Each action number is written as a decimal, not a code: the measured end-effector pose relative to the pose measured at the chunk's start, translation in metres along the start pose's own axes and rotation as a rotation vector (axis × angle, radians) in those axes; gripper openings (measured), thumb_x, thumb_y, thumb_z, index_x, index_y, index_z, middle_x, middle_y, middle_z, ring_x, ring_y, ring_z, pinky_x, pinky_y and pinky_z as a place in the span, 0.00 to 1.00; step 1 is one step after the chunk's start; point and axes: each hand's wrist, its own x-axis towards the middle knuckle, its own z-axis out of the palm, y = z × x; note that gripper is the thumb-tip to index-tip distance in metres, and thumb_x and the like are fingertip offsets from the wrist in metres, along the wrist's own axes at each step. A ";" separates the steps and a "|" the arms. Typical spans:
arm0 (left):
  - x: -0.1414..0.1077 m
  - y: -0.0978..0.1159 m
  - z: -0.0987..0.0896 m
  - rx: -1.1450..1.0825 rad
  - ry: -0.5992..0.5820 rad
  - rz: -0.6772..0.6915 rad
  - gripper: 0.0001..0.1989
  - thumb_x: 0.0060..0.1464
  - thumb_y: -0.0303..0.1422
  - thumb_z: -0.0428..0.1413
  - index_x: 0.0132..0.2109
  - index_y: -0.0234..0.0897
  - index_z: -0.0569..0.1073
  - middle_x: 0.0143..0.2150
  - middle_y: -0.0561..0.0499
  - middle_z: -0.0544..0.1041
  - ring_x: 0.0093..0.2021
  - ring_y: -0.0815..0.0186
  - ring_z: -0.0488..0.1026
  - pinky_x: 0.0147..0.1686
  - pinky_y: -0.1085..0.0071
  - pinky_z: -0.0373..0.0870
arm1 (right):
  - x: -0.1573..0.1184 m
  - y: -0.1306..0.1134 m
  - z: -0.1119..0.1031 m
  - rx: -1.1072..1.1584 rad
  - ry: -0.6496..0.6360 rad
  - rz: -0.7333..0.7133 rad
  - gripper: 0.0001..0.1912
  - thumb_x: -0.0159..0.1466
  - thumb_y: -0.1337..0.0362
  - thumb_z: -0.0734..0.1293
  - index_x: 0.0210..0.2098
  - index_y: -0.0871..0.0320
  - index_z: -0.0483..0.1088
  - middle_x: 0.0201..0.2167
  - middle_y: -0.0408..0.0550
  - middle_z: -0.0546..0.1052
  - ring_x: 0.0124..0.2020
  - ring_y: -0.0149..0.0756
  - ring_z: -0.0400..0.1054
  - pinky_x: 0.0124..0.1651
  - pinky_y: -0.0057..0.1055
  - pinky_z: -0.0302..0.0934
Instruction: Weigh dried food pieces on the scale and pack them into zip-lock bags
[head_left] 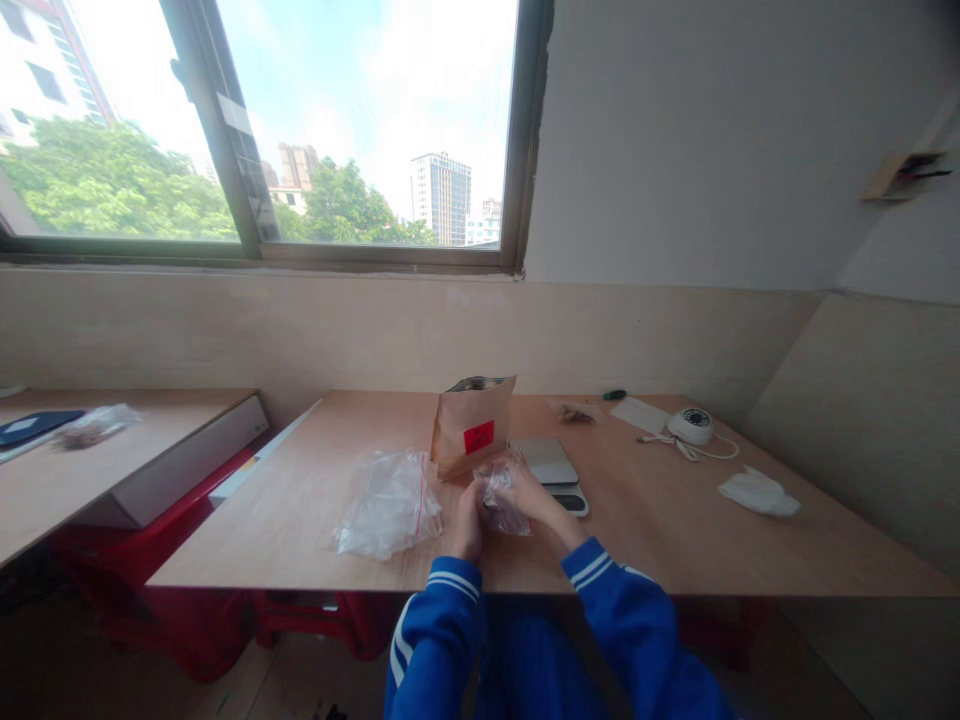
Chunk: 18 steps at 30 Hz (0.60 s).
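Observation:
Both hands are together near the table's front edge, just before a standing brown paper bag [471, 430] with a red label and an open top. A clear plastic bag [508, 510] is held between them. My left hand [470, 515] grips its left side, fingers closed. Across the bag's upper right reaches my right hand [525, 488], its fingers closed on the plastic. What the bag contains is too small to tell. Flat clear zip bags [386, 505] lie in a pile to the left. Beside my right hand is a silver and white scale [551, 462].
Toward the back right lie a small bag with brown bits [576, 413], a white paper [640, 415] and a green-handled tool [615, 395]. Farther right are a white dome camera with cable [690, 427] and a crumpled white tissue [759, 492]. Red stools [322, 620] stand beneath.

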 end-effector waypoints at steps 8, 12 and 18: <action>-0.008 0.007 0.010 -0.143 -0.080 -0.057 0.21 0.46 0.44 0.57 0.43 0.32 0.76 0.40 0.45 0.79 0.49 0.55 0.72 0.53 0.62 0.64 | 0.000 0.003 0.012 0.119 0.039 0.079 0.18 0.56 0.64 0.68 0.46 0.58 0.66 0.45 0.51 0.73 0.47 0.41 0.68 0.52 0.39 0.60; -0.010 0.011 0.013 -0.147 -0.096 -0.076 0.22 0.47 0.45 0.55 0.43 0.33 0.76 0.41 0.44 0.79 0.50 0.54 0.72 0.54 0.61 0.63 | -0.001 -0.011 0.007 0.107 0.060 0.049 0.11 0.57 0.63 0.66 0.40 0.58 0.70 0.41 0.50 0.75 0.43 0.40 0.69 0.49 0.37 0.61; -0.006 0.008 0.008 -0.139 -0.003 -0.077 0.15 0.46 0.41 0.57 0.37 0.33 0.76 0.36 0.47 0.80 0.44 0.58 0.75 0.48 0.64 0.67 | -0.012 -0.032 -0.017 0.056 0.021 0.139 0.07 0.55 0.62 0.68 0.31 0.58 0.67 0.28 0.45 0.76 0.30 0.37 0.70 0.35 0.31 0.63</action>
